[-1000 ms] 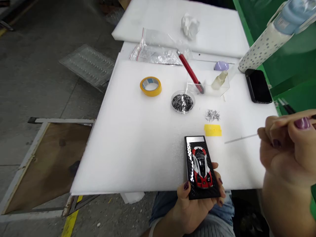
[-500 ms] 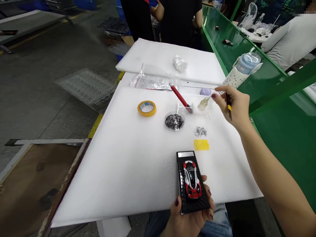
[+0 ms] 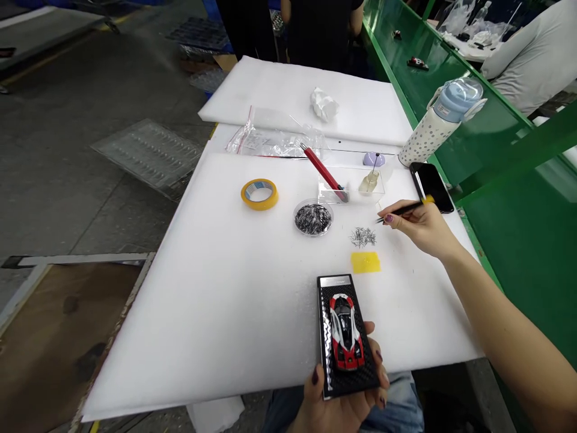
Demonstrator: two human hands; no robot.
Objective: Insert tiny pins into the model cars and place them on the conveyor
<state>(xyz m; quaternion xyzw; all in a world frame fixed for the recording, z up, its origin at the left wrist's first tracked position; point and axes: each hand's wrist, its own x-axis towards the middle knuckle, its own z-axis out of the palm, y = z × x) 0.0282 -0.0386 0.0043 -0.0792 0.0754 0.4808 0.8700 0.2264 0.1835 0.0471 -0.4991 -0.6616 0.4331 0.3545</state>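
My left hand (image 3: 347,412) grips a black textured display base (image 3: 356,382) from below at the table's front edge. On that base sits a red, white and black model car (image 3: 346,331). Slim black tweezers (image 3: 406,208) with a yellow band are pinched in my right hand (image 3: 424,231). Their tips point left, just above and right of a loose pile of tiny black slivers (image 3: 363,236); whether they hold a sliver is too small to tell. Below the pile lies a yellow tape piece (image 3: 365,262). A round clear dish (image 3: 313,219) full of similar slivers stands to its left.
Behind are a yellow tape roll (image 3: 259,204), a red pen-like tool (image 3: 322,169), a pale lump (image 3: 368,182) with a pin upright in it, and a purple lump (image 3: 374,159). A phone (image 3: 431,186) and dotted bottle (image 3: 428,135) stand right, beside a green conveyor (image 3: 406,48).
My right hand has let go of the thin pin, which now stands in the pale lump. It has moved down towards the slivers, the tweezers turned forward in its fingers. The phone has come into sight.
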